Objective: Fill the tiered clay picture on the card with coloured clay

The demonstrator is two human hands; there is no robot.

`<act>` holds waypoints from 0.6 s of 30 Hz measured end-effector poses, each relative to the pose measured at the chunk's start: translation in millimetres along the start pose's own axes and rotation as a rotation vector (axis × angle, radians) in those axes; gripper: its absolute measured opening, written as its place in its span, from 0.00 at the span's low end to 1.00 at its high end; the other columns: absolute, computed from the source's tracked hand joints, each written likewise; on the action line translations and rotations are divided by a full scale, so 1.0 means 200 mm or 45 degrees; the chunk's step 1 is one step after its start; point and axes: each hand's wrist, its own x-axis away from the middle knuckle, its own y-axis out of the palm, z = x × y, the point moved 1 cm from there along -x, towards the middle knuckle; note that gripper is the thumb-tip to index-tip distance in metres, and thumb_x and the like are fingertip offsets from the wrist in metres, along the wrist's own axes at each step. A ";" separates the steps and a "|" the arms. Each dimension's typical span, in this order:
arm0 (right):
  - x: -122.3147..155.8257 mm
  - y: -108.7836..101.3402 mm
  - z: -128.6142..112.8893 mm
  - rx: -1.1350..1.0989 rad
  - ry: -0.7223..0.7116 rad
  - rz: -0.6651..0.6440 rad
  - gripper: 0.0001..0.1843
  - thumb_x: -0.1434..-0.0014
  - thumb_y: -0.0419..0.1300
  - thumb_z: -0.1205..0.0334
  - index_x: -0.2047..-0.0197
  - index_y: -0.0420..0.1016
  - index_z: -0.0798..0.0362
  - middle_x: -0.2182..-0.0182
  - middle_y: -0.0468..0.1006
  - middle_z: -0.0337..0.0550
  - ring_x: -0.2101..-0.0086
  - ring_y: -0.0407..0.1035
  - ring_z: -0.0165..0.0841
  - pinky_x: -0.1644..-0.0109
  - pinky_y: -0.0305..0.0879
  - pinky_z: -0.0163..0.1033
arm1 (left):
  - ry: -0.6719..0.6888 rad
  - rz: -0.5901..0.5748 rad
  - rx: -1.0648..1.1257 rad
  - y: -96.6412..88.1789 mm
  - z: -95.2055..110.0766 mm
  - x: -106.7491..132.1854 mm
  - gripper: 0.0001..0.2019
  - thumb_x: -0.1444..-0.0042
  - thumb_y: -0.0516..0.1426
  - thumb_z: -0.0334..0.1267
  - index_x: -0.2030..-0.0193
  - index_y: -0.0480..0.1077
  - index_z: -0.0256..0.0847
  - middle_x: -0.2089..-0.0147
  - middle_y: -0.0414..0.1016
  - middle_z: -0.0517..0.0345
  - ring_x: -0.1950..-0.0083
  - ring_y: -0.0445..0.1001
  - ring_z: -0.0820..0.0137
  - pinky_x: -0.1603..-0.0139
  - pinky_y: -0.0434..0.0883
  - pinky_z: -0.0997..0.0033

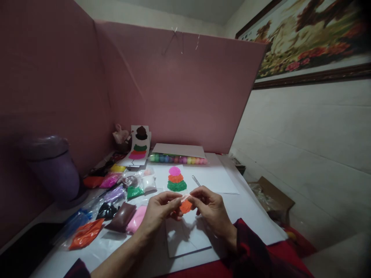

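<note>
My left hand (159, 211) and my right hand (211, 207) meet over the white table, fingers pinched together on a small clear bag of orange clay (185, 205). My right hand also holds a thin metal tool (196, 180) that sticks up and away. Just beyond the hands lies a white card with a pink, orange and green clay picture (176, 178). A white sheet (187, 237) lies under my hands.
Several small bags of coloured clay (116, 204) are spread on the left. A finished picture card (139, 146) leans at the back by a row of coloured clay tubs (177, 159). A purple bin (52, 166) stands far left; a cardboard box (271, 195) sits right.
</note>
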 end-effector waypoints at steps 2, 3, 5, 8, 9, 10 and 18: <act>0.01 0.00 0.00 0.053 -0.021 -0.025 0.08 0.44 0.61 0.58 0.68 0.72 0.55 0.79 0.71 0.37 0.79 0.68 0.28 0.80 0.65 0.31 | 0.006 -0.036 0.001 0.01 0.00 0.00 0.15 0.58 0.67 0.41 0.66 0.74 0.34 0.77 0.74 0.58 0.78 0.72 0.72 0.76 0.71 0.72; 0.01 0.00 0.00 0.047 -0.033 -0.050 0.08 0.43 0.60 0.58 0.67 0.72 0.55 0.79 0.71 0.37 0.79 0.68 0.28 0.79 0.66 0.31 | 0.018 -0.044 0.000 0.01 0.00 0.01 0.15 0.58 0.67 0.41 0.65 0.73 0.35 0.76 0.74 0.59 0.78 0.72 0.72 0.76 0.70 0.72; 0.02 0.01 -0.01 0.018 -0.072 -0.108 0.08 0.41 0.58 0.59 0.65 0.72 0.55 0.77 0.73 0.38 0.78 0.69 0.29 0.77 0.68 0.33 | 0.031 -0.059 -0.018 0.02 0.01 0.01 0.17 0.58 0.67 0.41 0.62 0.73 0.35 0.75 0.74 0.59 0.79 0.71 0.73 0.78 0.70 0.73; 0.03 0.01 -0.03 0.060 -0.146 -0.175 0.05 0.43 0.59 0.62 0.64 0.72 0.55 0.74 0.74 0.40 0.76 0.70 0.29 0.73 0.70 0.34 | 0.014 -0.116 -0.080 0.04 0.02 0.02 0.16 0.56 0.65 0.43 0.64 0.74 0.33 0.77 0.74 0.58 0.81 0.69 0.75 0.79 0.68 0.74; 0.04 0.01 -0.04 0.099 -0.173 -0.178 0.04 0.44 0.60 0.64 0.65 0.73 0.54 0.74 0.74 0.39 0.76 0.69 0.29 0.72 0.69 0.34 | 0.013 -0.131 -0.087 0.05 0.02 0.02 0.15 0.56 0.65 0.43 0.66 0.74 0.33 0.78 0.73 0.58 0.81 0.68 0.75 0.79 0.68 0.75; 0.04 0.01 -0.05 0.128 -0.195 -0.178 0.04 0.45 0.61 0.65 0.65 0.72 0.54 0.75 0.74 0.39 0.76 0.69 0.29 0.71 0.69 0.34 | 0.015 -0.140 -0.084 0.05 0.02 0.02 0.15 0.56 0.65 0.44 0.68 0.74 0.33 0.79 0.73 0.58 0.81 0.68 0.75 0.80 0.68 0.75; 0.04 0.02 -0.05 0.113 -0.184 -0.197 0.06 0.43 0.58 0.65 0.61 0.70 0.53 0.74 0.73 0.38 0.77 0.69 0.28 0.72 0.69 0.34 | -0.056 -0.079 -0.004 0.05 0.01 0.02 0.19 0.54 0.62 0.50 0.66 0.72 0.34 0.78 0.74 0.56 0.81 0.71 0.72 0.80 0.69 0.74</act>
